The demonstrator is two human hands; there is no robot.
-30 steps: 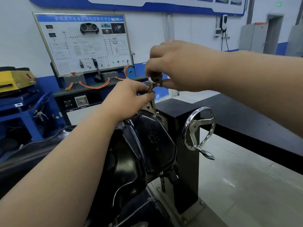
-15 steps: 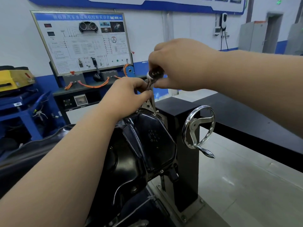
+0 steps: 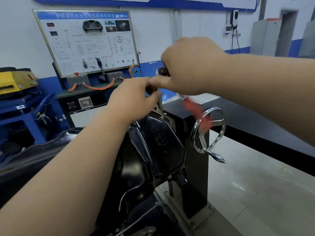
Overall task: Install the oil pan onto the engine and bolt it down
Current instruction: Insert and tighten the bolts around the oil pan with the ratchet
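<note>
Black oil pan [image 3: 162, 150] just below hands [image 3: 134, 97]

White Chinese characters on the blue header strip [image 3: 81, 15] of the wall-side training board [image 3: 88, 48], upper left of the frame, read "新能源汽车永磁电机控制实训台". The board's finer print is too small to read, as are the raised marks on the black oil pan [image 3: 163, 143], centre.
</note>
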